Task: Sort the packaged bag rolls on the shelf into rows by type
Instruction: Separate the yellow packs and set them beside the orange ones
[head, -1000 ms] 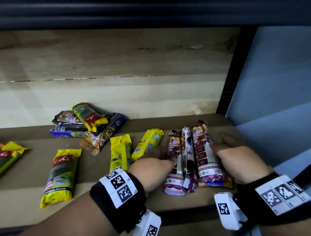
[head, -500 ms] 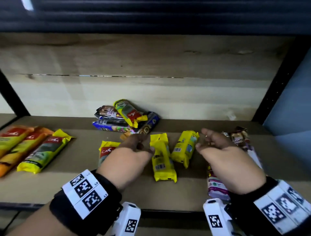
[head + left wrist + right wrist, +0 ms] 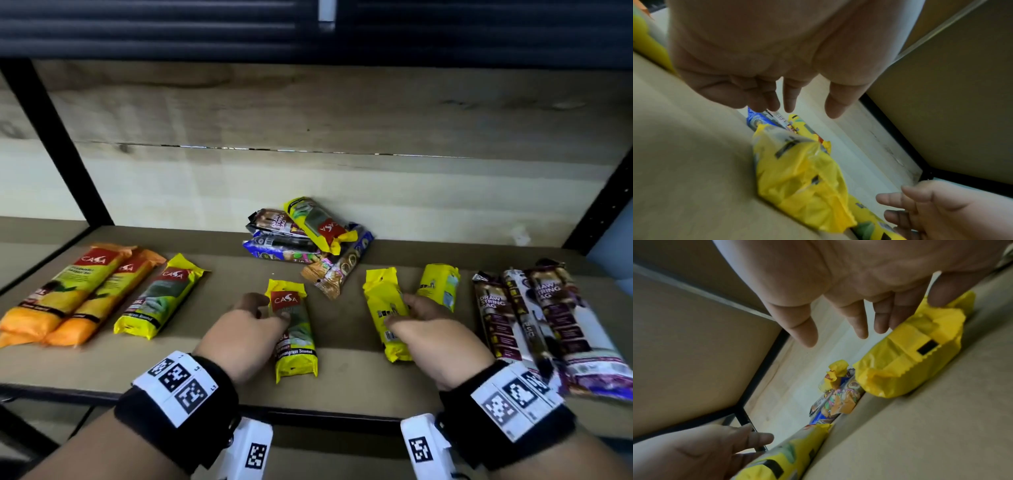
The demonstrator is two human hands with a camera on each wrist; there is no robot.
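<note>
Both hands hung open over the wooden shelf [image 3: 342,383]: the left hand [image 3: 239,337] touched a yellow plastic-wrapped bag roll [image 3: 294,329], the right hand [image 3: 433,337] its face-down twin [image 3: 385,308]. Sliding either carelessly risked skewing them or nudging the unsorted pile [image 3: 308,240].

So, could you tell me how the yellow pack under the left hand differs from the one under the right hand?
The left hand's yellow pack lies label up, with a red CASA logo and green picture; the right hand's yellow pack shows plain yellow with small black print. The left hand touches its pack from the side; the right hand lies over its pack's near half. Both lie flat on the shelf, pointing front to back.
</note>
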